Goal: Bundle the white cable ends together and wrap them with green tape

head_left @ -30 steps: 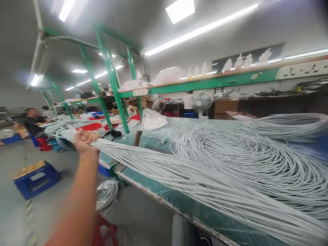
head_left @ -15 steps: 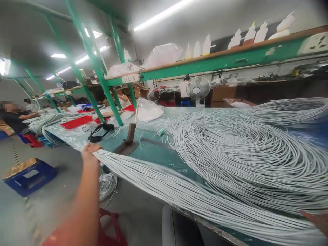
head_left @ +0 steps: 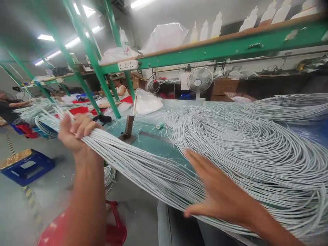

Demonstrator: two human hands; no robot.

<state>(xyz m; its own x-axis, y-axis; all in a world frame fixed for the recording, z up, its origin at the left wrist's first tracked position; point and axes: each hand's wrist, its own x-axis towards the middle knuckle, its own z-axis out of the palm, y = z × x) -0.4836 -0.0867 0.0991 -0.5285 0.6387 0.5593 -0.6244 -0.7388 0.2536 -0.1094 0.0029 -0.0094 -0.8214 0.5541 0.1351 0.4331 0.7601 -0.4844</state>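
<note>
The left hand (head_left: 78,131), at the left of the frame, is wrapped tight around a bunch of thin pale wires (head_left: 143,167). The bunch slants from there down to the lower right, along the front of the green counter (head_left: 153,147). The right hand (head_left: 217,191), low and right of the middle, is spread wide over the bunch, thumb well apart from the fingers. I can't tell if it touches the wires. A big wire loop (head_left: 246,150) lies on the right side.
</note>
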